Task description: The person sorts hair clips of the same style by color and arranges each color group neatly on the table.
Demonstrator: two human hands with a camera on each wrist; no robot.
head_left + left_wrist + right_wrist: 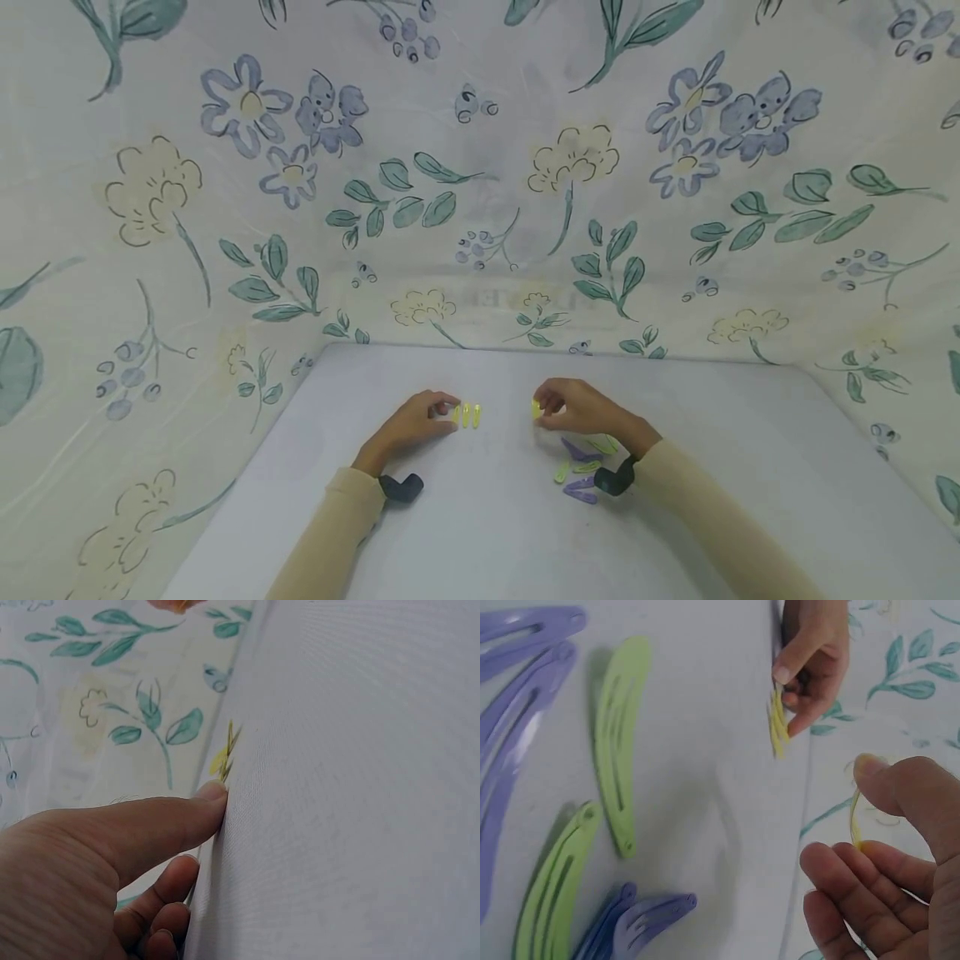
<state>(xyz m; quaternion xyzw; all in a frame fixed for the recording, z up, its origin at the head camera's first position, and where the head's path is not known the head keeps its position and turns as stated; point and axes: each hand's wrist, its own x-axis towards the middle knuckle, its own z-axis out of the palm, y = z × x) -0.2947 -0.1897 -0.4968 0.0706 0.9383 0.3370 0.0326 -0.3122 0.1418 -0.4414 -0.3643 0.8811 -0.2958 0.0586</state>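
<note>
Two yellow snap hair clips lie side by side on the white table, right of my left hand. That hand's thumb and index finger are at the two ends of a third yellow clip, pinching it at the left of the row. My right hand pinches one more yellow hair clip by its ends between thumb and index finger, above the table. Beneath the right wrist lie loose purple clips and yellow-green clips, partly hidden by the arm in the head view.
The white tabletop runs back to a floral curtain, which also rises on both sides. A dark wrist camera sits on the left wrist and a dark wrist camera on the right.
</note>
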